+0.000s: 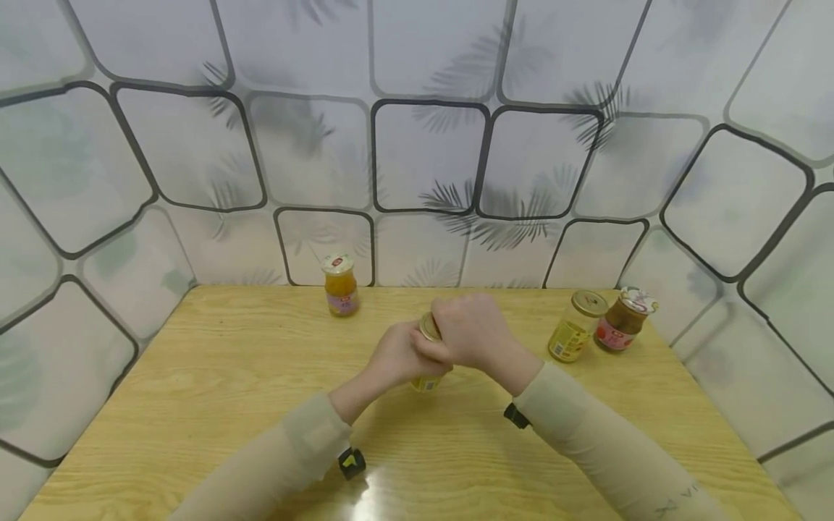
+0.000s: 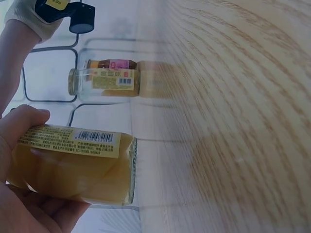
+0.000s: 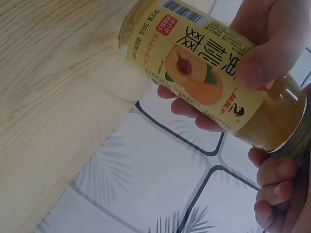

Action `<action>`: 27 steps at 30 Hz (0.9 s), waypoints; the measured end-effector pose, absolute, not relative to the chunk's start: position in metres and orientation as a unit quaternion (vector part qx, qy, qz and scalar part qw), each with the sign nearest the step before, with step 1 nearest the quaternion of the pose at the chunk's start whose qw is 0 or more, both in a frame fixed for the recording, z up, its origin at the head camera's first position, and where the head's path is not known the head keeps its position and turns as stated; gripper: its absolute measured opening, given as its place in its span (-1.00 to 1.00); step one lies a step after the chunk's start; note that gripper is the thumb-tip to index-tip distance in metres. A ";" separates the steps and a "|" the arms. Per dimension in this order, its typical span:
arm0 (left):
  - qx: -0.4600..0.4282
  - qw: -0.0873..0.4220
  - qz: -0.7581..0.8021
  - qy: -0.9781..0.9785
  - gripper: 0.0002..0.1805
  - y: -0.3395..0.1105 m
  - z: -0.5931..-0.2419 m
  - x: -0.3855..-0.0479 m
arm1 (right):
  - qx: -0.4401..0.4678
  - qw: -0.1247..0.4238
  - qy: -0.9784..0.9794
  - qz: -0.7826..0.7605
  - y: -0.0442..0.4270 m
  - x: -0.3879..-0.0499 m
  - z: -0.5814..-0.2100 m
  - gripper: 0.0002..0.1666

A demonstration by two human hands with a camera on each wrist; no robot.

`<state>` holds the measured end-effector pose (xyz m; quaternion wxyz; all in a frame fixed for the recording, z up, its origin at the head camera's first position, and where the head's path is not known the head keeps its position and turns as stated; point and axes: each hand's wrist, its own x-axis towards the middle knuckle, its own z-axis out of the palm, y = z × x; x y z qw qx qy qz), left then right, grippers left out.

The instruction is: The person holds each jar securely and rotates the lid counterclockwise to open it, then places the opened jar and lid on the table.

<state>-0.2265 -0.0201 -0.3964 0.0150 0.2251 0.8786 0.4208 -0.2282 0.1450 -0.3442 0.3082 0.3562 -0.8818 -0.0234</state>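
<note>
A glass jar of yellow peaches (image 3: 199,73) with a printed peach label is held just over the table, in the middle of the head view. My left hand (image 1: 394,354) grips its body, thumb on one side and fingers on the other. Curled over the metal lid (image 3: 296,138) is my right hand (image 1: 474,331), fingers wrapped around the rim. In the left wrist view the jar (image 2: 73,167) lies sideways, showing its barcode. Most of the lid is hidden by the right hand in the right wrist view.
At the back left stands a small jar of orange contents (image 1: 341,289) with a white lid. Toward the right are a gold-lidded glass jar (image 1: 575,329) and a dark-filled jar with a pink label (image 1: 617,329). A patterned wall covering (image 1: 430,155) borders the wooden table (image 1: 228,376).
</note>
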 end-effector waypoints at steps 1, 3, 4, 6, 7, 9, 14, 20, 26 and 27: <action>0.226 0.019 0.423 0.877 -0.66 -0.020 -0.396 -0.226 | 0.360 0.311 -0.879 -0.025 0.145 -0.228 -0.344 -0.38; 0.229 0.025 0.431 0.873 -0.66 -0.021 -0.397 -0.226 | 0.369 0.315 -0.874 -0.028 0.146 -0.229 -0.344 -0.38; 0.230 0.028 0.435 0.870 -0.66 -0.021 -0.397 -0.226 | 0.374 0.316 -0.871 -0.030 0.146 -0.229 -0.344 -0.38; 0.235 0.030 0.437 0.868 -0.66 -0.021 -0.399 -0.226 | 0.383 0.319 -0.866 -0.033 0.147 -0.230 -0.344 -0.38; 0.239 0.031 0.437 0.867 -0.66 -0.021 -0.399 -0.226 | 0.388 0.319 -0.864 -0.034 0.148 -0.231 -0.344 -0.38; 0.245 0.034 0.438 0.864 -0.65 -0.021 -0.400 -0.227 | 0.396 0.320 -0.860 -0.037 0.149 -0.232 -0.345 -0.38; 0.266 0.037 0.441 0.856 -0.64 -0.020 -0.403 -0.228 | 0.411 0.328 -0.850 -0.040 0.152 -0.234 -0.346 -0.40; 0.296 0.046 0.465 0.833 -0.62 -0.020 -0.407 -0.231 | 0.443 0.344 -0.828 -0.019 0.155 -0.240 -0.349 -0.45; 0.342 0.106 0.483 0.799 -0.69 -0.024 -0.407 -0.231 | 0.515 0.358 -0.779 0.003 0.160 -0.243 -0.349 -0.48; 0.347 0.112 0.482 0.796 -0.69 -0.024 -0.407 -0.231 | 0.523 0.348 -0.778 0.009 0.161 -0.242 -0.349 -0.48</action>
